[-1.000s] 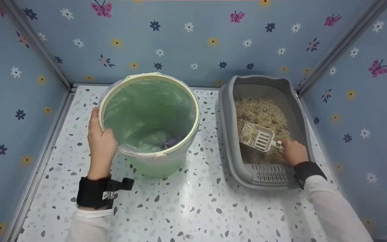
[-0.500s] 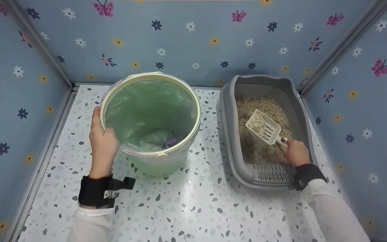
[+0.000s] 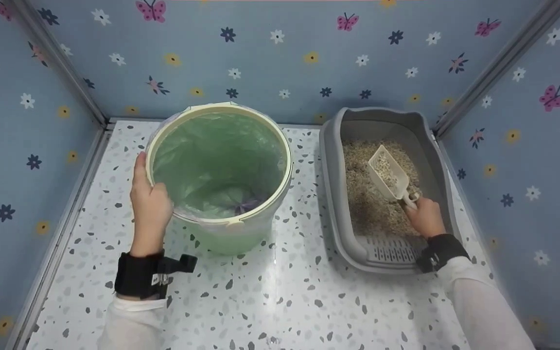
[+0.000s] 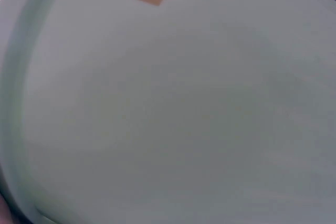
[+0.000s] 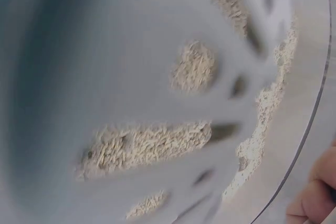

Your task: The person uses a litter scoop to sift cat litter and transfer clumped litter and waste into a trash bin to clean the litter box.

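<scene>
Down at the near edge, the speckled bench (image 3: 280,301) runs under both white sleeves, each with a black wrist strap. Left hand (image 3: 149,206) has its grip curled over the near-left rim of the pale green bucket (image 3: 219,175), thumb lying along the outside, steadying it; the left wrist view shows only the bucket's wall up close, with orange lettering at the top. Over on the right, the right hand (image 3: 425,217) pinches the handle of the white scoop (image 3: 390,173), fingers wrapped tight, and the scoop hangs tilted over the litter (image 3: 372,204) inside the grey litter tray (image 3: 331,194), a small load of grains sitting in it. In the right wrist view the slotted blade (image 5: 210,103) has litter caught in its slots. This looks like the lift-and-sift step: next the load would have to be carried left across the gap and tipped into the green liner (image 3: 212,160), kept level on the way. Compared with a second ago, the scoop has risen out of the litter and swung farther back, its mouth now pointing away; the left hand has not budged.
</scene>
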`<act>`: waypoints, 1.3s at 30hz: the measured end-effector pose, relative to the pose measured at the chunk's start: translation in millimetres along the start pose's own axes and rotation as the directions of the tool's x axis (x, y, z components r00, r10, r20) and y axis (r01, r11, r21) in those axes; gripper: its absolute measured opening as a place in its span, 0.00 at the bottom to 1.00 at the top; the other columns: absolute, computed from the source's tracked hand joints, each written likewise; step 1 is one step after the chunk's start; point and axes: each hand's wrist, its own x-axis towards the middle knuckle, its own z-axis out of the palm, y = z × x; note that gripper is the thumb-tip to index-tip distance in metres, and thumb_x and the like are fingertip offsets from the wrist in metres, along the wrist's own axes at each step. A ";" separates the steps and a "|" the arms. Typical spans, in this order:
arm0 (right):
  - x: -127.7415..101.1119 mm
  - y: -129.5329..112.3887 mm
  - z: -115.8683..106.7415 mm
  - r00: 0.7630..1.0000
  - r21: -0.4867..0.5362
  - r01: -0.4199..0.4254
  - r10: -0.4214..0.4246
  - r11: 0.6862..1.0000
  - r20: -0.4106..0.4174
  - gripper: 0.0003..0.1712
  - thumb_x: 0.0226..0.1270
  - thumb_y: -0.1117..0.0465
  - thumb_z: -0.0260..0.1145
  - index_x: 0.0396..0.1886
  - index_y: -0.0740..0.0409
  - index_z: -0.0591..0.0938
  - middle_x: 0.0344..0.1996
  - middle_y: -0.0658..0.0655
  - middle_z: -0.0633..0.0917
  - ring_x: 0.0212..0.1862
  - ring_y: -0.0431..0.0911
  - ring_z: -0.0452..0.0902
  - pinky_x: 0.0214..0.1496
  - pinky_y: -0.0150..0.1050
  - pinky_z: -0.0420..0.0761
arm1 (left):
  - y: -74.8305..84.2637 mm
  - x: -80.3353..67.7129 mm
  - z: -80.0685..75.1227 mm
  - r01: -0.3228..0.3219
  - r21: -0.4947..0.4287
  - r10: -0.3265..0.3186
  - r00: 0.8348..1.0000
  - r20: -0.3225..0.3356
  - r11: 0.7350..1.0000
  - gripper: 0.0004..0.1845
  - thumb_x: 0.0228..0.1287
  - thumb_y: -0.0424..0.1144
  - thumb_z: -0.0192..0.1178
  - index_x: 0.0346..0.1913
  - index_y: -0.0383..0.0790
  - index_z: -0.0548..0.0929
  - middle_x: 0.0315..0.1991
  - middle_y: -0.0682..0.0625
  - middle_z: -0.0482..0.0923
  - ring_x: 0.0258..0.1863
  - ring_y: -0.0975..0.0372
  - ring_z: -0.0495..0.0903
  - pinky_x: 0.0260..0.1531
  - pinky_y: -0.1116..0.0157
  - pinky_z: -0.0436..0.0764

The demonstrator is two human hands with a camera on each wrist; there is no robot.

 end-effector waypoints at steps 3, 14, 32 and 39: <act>0.4 -0.3 0.4 1.000 0.008 -0.006 0.006 1.000 0.004 0.20 0.66 0.56 0.60 0.16 0.58 0.67 0.11 0.51 0.68 0.15 0.46 0.63 0.18 0.37 0.62 | 0.1 0.4 0.1 0.003 0.000 -0.003 1.000 0.000 1.000 0.37 0.64 0.25 0.30 0.76 0.50 0.42 0.76 0.52 0.41 0.68 0.56 0.56 0.57 0.57 0.66; -4.1 1.5 -1.9 0.992 -0.193 0.015 -0.040 0.981 -0.123 0.22 0.62 0.55 0.63 0.14 0.58 0.66 0.12 0.57 0.70 0.17 0.54 0.68 0.17 0.48 0.63 | 0.6 0.0 -0.2 0.001 0.002 -0.001 1.000 -0.006 1.000 0.37 0.63 0.25 0.31 0.76 0.48 0.43 0.76 0.52 0.42 0.70 0.57 0.53 0.62 0.58 0.63; -8.3 20.1 0.3 0.835 -0.452 0.205 -0.396 0.868 -0.382 0.15 0.43 0.66 0.76 0.26 0.60 0.76 0.16 0.63 0.81 0.14 0.59 0.73 0.10 0.53 0.65 | 1.9 0.1 0.3 0.011 -0.004 -0.011 1.000 -0.003 1.000 0.37 0.65 0.26 0.31 0.76 0.50 0.42 0.76 0.53 0.41 0.72 0.60 0.49 0.68 0.60 0.58; -8.1 18.8 -0.6 0.910 -0.403 0.191 -0.316 0.895 -0.268 0.13 0.48 0.63 0.73 0.33 0.63 0.80 0.16 0.66 0.80 0.15 0.61 0.73 0.14 0.57 0.69 | 0.6 -0.1 0.5 0.005 -0.005 -0.005 1.000 -0.009 1.000 0.37 0.64 0.25 0.32 0.76 0.49 0.43 0.76 0.53 0.42 0.72 0.60 0.48 0.68 0.60 0.57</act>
